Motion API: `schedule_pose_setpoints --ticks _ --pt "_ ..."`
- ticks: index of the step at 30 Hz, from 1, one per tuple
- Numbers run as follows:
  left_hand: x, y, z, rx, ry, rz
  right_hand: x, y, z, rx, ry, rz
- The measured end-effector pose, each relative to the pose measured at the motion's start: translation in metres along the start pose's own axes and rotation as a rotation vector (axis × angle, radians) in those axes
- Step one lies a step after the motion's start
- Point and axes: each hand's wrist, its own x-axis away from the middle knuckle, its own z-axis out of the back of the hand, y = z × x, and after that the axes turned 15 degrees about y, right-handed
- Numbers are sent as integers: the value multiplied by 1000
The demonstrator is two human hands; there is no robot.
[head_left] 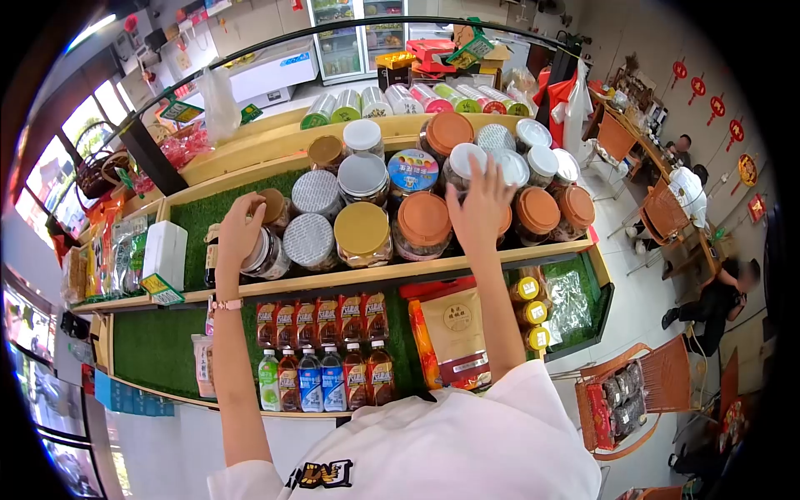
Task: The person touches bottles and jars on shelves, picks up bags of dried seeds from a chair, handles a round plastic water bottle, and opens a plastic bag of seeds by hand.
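At the left end of a group of lidded jars, my left hand (240, 227) has its fingers bent against the side of a brown-lidded jar (273, 207). Just below it stands a jar with a dark rim (268, 257), partly covered by the hand. My right hand (482, 204) is spread over the right part of the group. Its fingertips lie at a white-lidded jar (463, 158) and a pale-lidded jar (512, 168). An orange-lidded jar (423, 220) and a gold-lidded jar (362, 229) stand between my hands.
The jars stand on green turf in a wooden-edged display (379, 275). Drink bottles (310, 379) and a gold bag (454, 329) lie on the lower shelf. Tubs (375, 102) line the back. A white box (165, 254) stands left. Chairs (646, 392) and several people are at right.
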Motion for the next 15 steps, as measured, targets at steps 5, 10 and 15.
schedule_pose_setpoints --ticks 5,10,15 --pt "0 -4 0 17 18 69 43 15 23 -62 -72 -195" --pt "-5 -1 -5 17 4 24 -7 49 8 -245 211 -105" --pt "-4 2 -3 -24 20 34 -54 64 6 -62 -253 -271"
